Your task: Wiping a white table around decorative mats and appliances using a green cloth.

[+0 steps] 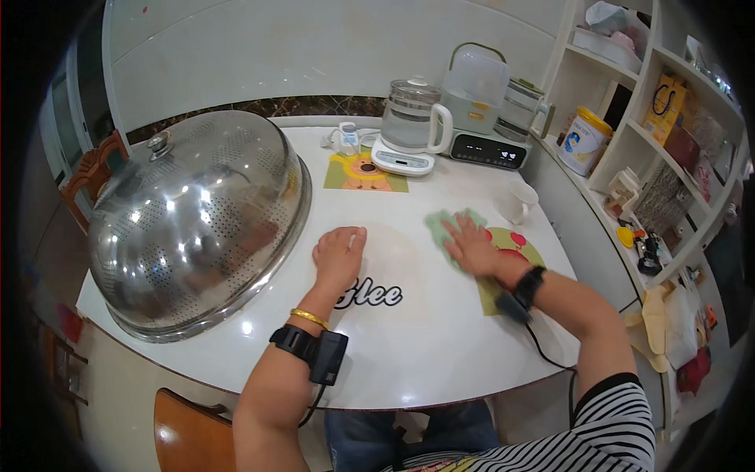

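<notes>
My right hand (472, 248) lies spread on a light green cloth (438, 227), pressing it to the white tabletop (401, 354). Both hand and cloth look slightly blurred. Under my right wrist is a green placemat with red printed shapes (519, 245). My left hand (339, 253) rests on the table beside black printed lettering (377, 293), fingers bent and close together. Nothing shows in it, but the palm side is hidden. Just beyond the cloth stands a white mug (518, 202). A large perforated metal dome cover (194, 218) sits on the table to the left.
A glass electric kettle (411, 118) on its white base stands at the back, near a green-grey appliance (486, 147) with a display. A cartoon placemat (365, 174) lies before them. Shelves (607, 65) line the right side, holding a yellow-lidded can (584, 141). A wooden chair (191, 433) is at the lower left.
</notes>
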Demonstrator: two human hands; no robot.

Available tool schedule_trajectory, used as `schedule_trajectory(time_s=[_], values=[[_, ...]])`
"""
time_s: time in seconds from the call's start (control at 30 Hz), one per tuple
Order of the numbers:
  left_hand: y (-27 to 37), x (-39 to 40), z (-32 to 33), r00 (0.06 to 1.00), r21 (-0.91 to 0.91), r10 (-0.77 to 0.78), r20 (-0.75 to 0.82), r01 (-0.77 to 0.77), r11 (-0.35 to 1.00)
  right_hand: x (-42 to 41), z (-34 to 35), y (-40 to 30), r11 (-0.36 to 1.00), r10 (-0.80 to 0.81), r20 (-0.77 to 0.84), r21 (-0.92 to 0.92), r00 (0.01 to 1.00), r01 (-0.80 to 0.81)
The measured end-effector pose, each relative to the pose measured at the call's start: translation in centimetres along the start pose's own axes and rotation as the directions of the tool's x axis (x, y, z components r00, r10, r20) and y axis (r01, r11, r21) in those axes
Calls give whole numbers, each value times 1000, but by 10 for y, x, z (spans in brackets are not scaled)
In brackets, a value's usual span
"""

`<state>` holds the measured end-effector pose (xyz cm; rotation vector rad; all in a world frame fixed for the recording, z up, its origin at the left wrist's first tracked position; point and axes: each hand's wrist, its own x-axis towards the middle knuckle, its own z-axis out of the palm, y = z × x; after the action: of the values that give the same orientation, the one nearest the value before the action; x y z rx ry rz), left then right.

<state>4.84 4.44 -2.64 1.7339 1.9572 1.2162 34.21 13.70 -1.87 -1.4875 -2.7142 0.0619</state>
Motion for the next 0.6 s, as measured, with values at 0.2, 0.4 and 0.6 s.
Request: schedule_trajectory(time_s=[0.2, 0.4, 0.6], values=[[-8, -8, 1, 993, 27, 114, -2, -114, 993, -183, -33, -66, 934, -347, 52, 112, 937, 340], [-8, -12, 1, 979, 39, 201, 18, -202, 979, -210, -46, -60, 939, -339, 121, 99, 933, 328], [-12, -13, 0, 971, 98, 239, 18, -239, 966, -90, -26, 0, 984, -141, 18, 113, 990, 138]])
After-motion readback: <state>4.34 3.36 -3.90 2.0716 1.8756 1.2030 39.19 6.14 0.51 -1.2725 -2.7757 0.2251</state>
